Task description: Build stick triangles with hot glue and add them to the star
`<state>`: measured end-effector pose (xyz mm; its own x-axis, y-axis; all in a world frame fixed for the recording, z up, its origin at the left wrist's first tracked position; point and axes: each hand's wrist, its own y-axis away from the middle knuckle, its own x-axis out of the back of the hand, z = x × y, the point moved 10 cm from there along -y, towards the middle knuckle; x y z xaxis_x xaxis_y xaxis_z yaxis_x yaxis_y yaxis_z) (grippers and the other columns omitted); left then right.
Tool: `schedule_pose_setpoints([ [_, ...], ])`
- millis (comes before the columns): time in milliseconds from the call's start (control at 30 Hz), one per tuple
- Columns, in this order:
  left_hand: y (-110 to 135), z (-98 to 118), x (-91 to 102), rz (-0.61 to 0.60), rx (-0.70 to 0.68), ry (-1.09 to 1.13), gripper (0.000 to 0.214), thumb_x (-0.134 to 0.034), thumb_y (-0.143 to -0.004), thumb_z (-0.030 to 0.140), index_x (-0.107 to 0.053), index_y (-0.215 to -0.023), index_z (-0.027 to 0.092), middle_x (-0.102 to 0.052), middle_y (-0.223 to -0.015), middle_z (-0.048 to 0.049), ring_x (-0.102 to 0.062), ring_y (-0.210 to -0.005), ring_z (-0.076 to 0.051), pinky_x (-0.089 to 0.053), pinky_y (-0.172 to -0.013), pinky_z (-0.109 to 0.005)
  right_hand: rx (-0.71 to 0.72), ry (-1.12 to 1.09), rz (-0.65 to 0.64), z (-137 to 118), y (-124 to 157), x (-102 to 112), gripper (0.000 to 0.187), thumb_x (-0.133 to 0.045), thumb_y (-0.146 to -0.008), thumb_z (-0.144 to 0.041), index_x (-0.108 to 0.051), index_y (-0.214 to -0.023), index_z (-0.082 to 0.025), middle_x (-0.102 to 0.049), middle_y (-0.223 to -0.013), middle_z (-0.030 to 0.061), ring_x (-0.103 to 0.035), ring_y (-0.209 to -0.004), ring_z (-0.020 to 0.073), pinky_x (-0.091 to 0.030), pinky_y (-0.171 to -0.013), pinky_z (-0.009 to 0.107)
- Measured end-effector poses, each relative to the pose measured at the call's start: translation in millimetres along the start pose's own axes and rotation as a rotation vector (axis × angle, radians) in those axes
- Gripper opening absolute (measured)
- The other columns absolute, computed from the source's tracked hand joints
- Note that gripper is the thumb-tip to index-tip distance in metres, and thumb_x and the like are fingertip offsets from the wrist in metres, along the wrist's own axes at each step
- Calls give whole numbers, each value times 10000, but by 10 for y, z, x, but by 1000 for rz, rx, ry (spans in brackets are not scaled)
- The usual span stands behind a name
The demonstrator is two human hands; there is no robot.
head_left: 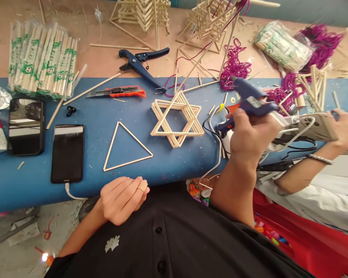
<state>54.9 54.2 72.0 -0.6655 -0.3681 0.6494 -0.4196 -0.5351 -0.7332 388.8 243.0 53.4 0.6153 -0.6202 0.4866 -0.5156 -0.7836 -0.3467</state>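
My right hand [251, 141] is closed around a dark blue hot glue gun [251, 96], at the right side of the blue table. My left hand [123, 200] hovers at the table's front edge, fingers curled together and a tan bandage on one finger; whatever lies inside it is hidden. Just beyond it a triangle of thin wooden sticks [128, 165] lies flat. Right of that triangle sits a six-pointed star of stacked sticks [176, 135]. White and black cables [217, 154] run beside and under my right hand.
Behind lie a utility knife [118, 92], blue cutters [142, 67] and wrapped chopsticks [42, 63]. Two phones [67, 154] [26, 127] rest at left. Purple cord [234, 63] and stick structures [142, 15] line the back. A co-worker's hand [343, 129] touches a tan block [319, 125] at right.
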Motion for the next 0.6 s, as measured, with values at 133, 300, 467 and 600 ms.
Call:
schedule_pose_setpoints([
  [133,59,-59,-97,-9,63,-42,140,-799,-917,71,-779,-1048,26,-834,-893,-122,-811,-783,-226,-668,-729,-348,143,-368,219,-141,268,396,271,-631,-677,-372,-702,-890,-221,-673,-763,16,-650,-634,202,-607,-638,421],
  [300,103,-93,-186,-21,95,-94,166,-811,-918,106,-774,-1075,68,-837,-906,-105,-819,-798,-232,-659,-734,-338,211,-282,165,-299,478,563,232,-711,-778,-449,-733,-854,-231,-687,-741,63,-661,-575,272,-572,-577,493],
  [467,99,-106,-198,-37,93,-109,149,-790,-937,117,-761,-1083,113,-843,-889,-79,-820,-771,-221,-638,-713,-333,196,92,41,-303,277,503,235,-740,-809,-379,-799,-884,-164,-766,-754,97,-734,-638,286,-573,-630,432],
  [600,87,-98,-212,-47,75,-128,134,-780,-952,128,-756,-1079,93,-845,-883,-84,-809,-739,-221,-619,-679,-349,155,300,-146,-230,-31,236,219,-716,-845,-334,-773,-966,-161,-783,-759,85,-759,-656,254,-592,-705,393],
])
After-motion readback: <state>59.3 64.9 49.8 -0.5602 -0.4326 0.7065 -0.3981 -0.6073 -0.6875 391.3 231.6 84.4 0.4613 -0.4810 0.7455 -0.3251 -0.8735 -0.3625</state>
